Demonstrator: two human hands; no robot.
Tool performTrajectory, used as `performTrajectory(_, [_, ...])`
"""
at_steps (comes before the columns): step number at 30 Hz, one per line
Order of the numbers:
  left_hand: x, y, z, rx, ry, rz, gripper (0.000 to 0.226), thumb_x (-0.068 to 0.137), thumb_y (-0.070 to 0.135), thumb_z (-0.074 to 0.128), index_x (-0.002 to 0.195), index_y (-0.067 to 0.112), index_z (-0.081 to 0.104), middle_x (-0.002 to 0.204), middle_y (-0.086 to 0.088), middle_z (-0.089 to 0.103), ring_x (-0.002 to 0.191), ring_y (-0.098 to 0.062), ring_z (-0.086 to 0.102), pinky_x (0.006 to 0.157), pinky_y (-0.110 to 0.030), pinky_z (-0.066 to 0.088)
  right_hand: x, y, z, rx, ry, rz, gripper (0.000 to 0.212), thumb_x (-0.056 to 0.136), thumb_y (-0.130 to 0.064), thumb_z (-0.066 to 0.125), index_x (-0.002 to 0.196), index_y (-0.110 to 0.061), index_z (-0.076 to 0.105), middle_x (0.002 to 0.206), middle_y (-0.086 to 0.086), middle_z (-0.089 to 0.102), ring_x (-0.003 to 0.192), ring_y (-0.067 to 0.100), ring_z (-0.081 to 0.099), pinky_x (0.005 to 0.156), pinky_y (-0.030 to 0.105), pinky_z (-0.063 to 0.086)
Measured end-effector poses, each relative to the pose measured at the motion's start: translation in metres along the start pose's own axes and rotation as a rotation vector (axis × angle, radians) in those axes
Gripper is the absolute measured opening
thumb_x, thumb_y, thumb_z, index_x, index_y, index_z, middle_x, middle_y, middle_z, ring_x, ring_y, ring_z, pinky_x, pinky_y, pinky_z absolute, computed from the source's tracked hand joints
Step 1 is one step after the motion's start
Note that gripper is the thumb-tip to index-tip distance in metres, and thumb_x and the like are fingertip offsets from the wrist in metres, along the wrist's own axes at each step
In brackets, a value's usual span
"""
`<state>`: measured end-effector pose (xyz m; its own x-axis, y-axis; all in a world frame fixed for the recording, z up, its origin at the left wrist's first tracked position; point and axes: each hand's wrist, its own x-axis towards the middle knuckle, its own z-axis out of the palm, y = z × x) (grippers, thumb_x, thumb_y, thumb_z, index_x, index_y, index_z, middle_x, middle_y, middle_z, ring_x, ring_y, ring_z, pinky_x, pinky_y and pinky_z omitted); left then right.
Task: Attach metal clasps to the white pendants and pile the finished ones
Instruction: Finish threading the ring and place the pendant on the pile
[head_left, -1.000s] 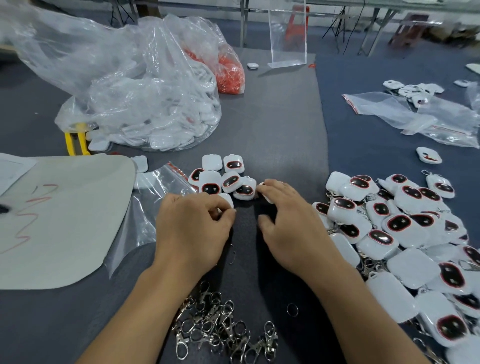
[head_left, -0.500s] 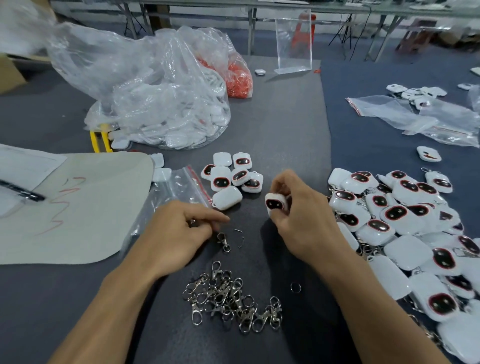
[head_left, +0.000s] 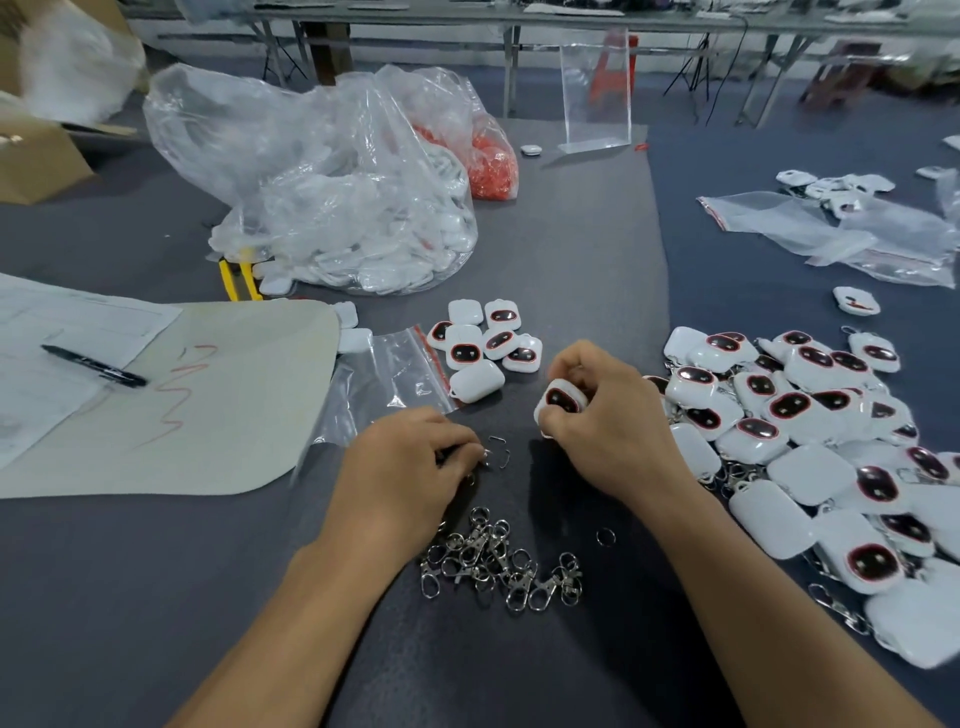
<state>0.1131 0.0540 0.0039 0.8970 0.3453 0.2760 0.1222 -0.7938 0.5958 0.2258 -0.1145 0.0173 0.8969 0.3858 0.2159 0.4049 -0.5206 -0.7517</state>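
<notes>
Two hands I see: right hand (head_left: 610, 421) grips a white pendant (head_left: 562, 400), left hand (head_left: 410, 467) pinches a metal clasp (head_left: 483, 456).

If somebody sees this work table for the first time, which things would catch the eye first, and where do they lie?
Most striking is the big pile of glossy white plastic pendants with dark, red-rimmed faces, at the right. Then comes the heap of small silver metal clasps at the near centre, and the right hand, gripping one such pendant just beyond it.
</notes>
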Motion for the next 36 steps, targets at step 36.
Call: performTrajectory(36, [0.046,0.009,0.02,-0.642,-0.033,-0.095,0.012,0.084,0.012,0.074,0.077,0.021,0.079,0.068,-0.004,0.073,0.061,-0.012,0.065,0.063,-0.033,0.055,-0.003,-0.007,0.016,0.315,-0.059,0.125,0.014,0.081,-0.015,0.076,0.072,-0.024,0.071,0.064,-0.011,0.07,0.057,0.0,0.06,0.058,0.017,0.044])
